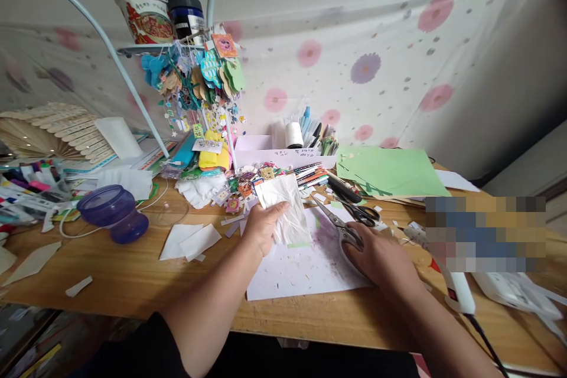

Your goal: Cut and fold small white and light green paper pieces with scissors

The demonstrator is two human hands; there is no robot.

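Note:
My left hand (262, 225) is closed on a crinkled whitish sheet of thin paper (286, 207), holding it up over a white paper sheet (305, 269) that lies on the wooden table (133, 274). My right hand (376, 257) rests on that white sheet with its fingers through the handles of grey scissors (336, 225), whose blades point up and left toward the held paper. A second pair of black-handled scissors (361, 212) lies just beyond the right hand.
Paper scraps (190, 241) and a purple bowl (113, 212) lie left. A stand hung with paper ornaments (204, 88) and a pen box (283, 156) stand behind. Green paper (390, 172) lies at the back right, a glue gun (458, 290) near the right edge.

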